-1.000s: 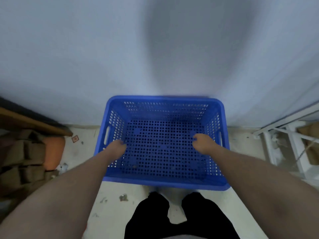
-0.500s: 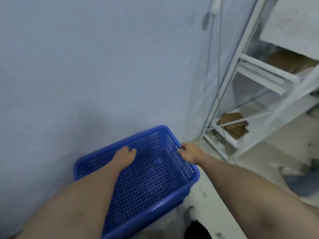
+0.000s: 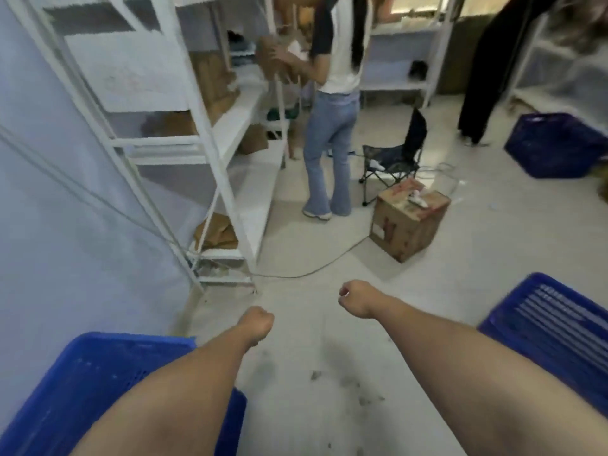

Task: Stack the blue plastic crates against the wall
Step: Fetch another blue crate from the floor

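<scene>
- Hands: I see my left hand (image 3: 258, 324) and right hand (image 3: 357, 297) both curled into loose fists with nothing in them, held out over bare floor (image 3: 312, 373), apart from each other and touching no crate.
- Crate, near left (image 3: 82, 383): blue plastic, at 7 o'clock in my view, beside the pale wall (image 3: 49, 225); my left forearm crosses over it, so I cannot tell its full outline.
- Crate, near right (image 3: 552, 327): blue plastic, at 4 o'clock, partly cut by the frame edge and overlapped by my right forearm; slatted side faces me.
- Crate, far right (image 3: 556, 146): dark blue, at 2 o'clock, well apart from both hands, on the floor.
- Shelving (image 3: 210, 133): white metal frame at 11 o'clock, against the wall, with brown paper or card items on its boards.
- Cardboard box (image 3: 408, 222): brown, at 1 o'clock, on the floor, a small white item on top.
- Folding chair (image 3: 394, 156): dark, low, just beyond the box.
- Cable (image 3: 312, 269): pale, runs along the floor from the shelving foot toward the box.
- Person in jeans (image 3: 329, 120): stands at 12 o'clock, facing the shelving, arms raised to it.
</scene>
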Motion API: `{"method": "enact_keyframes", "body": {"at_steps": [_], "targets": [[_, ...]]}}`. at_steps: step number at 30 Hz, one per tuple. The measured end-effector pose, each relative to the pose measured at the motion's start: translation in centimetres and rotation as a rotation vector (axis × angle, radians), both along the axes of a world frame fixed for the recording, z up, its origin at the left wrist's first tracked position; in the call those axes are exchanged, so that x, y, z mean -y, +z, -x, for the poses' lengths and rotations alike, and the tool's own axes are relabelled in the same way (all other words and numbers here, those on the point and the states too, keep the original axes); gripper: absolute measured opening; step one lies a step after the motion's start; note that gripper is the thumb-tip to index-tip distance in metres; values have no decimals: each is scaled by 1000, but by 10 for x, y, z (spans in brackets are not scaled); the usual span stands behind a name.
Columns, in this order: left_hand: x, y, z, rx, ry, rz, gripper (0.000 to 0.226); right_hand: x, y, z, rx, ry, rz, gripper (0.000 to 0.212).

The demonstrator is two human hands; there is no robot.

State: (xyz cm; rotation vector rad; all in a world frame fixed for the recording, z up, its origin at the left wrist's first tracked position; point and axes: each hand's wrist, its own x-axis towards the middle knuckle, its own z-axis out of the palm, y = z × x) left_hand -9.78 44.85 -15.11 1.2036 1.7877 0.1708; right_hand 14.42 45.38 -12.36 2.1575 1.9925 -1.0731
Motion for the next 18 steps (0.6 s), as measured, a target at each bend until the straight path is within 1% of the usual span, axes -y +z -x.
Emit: {"method": "enact_keyframes", "body": {"at_steps": [2,4,6,10,11,15,18], "targets": [[2,-2,-57,39,-33,23,14,21,-12,-61,-5,-96,3,41],[12,-13,-138,89,-86,71,12,60,-23,-144,9,-202,36,41],[29,-25,-216,95,-139,147,13,101,-35,-221,28,-310,92,41],[73,-42,-355,127,-224,275,13,186,-63,-350,30,-578,131,32],[81,-44,-386,136,-256,302,13,206,-70,-376,30,-638,140,29],[102,-50,-487,173,-363,367,14,259,-80,-449,19,-743,174,18],[105,-53,-550,203,-396,382,15,278,-77,-486,35,-777,181,27]]}}
